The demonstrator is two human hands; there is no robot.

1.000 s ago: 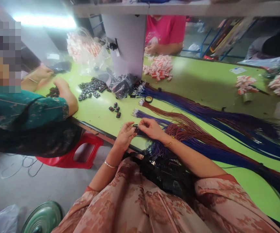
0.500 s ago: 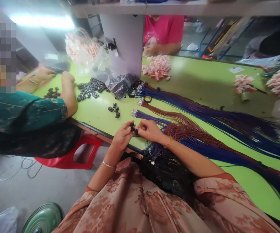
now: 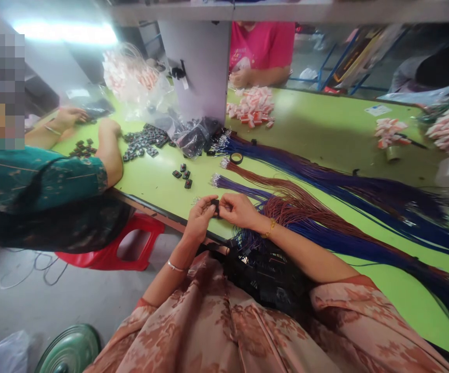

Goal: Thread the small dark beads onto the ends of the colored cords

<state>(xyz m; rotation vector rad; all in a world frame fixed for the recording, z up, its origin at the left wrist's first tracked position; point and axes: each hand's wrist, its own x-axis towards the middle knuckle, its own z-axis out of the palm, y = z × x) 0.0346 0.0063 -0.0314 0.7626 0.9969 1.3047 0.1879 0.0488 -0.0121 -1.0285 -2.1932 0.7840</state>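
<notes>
Both hands (image 3: 220, 211) now tighter around connector (image 3: 215, 207).

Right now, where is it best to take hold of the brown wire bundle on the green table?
Probably near its loose terminal end, from above: there the brown wire bundle lies alone on the green table, while farther right it runs among the blue wires.

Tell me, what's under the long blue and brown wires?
The green table lies under the wire bundles. Near the right hand they spill over its edge onto the lap. Anything beneath the thick bundles is hidden.
</notes>
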